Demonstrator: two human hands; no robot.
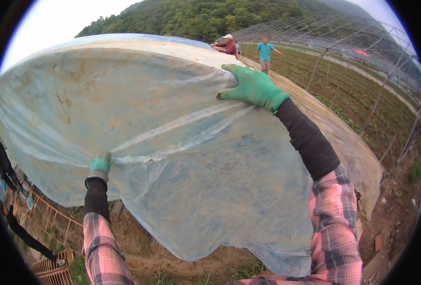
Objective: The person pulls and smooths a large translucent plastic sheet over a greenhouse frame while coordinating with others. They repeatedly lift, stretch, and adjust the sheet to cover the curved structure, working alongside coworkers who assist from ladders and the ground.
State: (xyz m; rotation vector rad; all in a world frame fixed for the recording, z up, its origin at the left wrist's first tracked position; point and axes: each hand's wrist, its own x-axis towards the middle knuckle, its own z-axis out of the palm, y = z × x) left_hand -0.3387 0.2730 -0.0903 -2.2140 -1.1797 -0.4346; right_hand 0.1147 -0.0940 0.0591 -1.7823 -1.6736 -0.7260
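Note:
A large translucent plastic sheet (205, 190), smeared with dried soil, hangs and bulges across the middle in front of me. My left hand (100, 165), in a green glove, is closed on the sheet at lower left. Its fingertips are partly hidden, and creases fan out from it toward the upper right. My right hand (254, 88), also in a green glove, rests against the sheet's upper right part. Its thumb stands apart from the stretched fingers, which reach over the top edge.
Two people, one in a dark red top (228, 47) and one in a teal shirt (265, 51), stand beyond the sheet. Bare greenhouse hoops (319, 57) arch over planted rows at right. At lower left are a dark-sleeved arm (27, 232) and a rusty metal frame (53, 223).

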